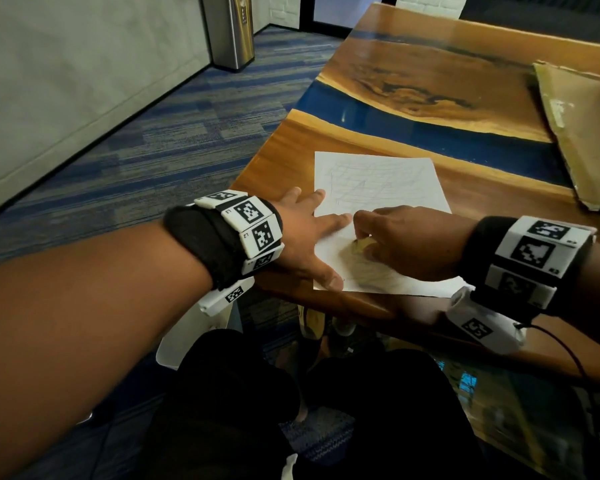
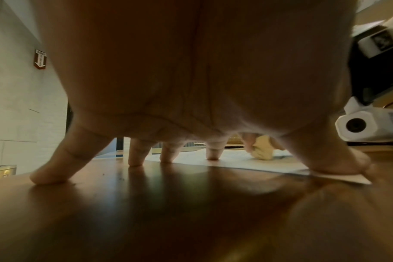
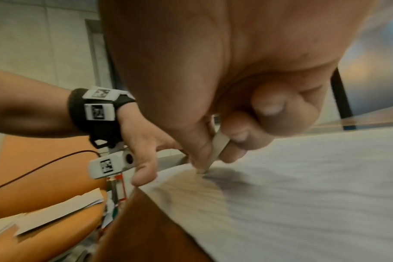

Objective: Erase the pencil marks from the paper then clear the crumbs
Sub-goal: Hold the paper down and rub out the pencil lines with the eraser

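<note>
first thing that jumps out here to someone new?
The two hands meeting on the white paper at the table's near edge: the left hand is spread flat, pinning its left side, while the right hand pinches a pale eraser against it. Faint pencil marks cover the sheet.

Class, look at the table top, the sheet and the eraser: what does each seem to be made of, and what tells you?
Table top: probably glossy varnished wood with a blue resin-like band; grain and reflections show.
Sheet: thin matte white paper, lying flat, faint pencil lines.
Eraser: pale yellowish, matte, likely rubber or vinyl; pinched in the right hand.
</note>
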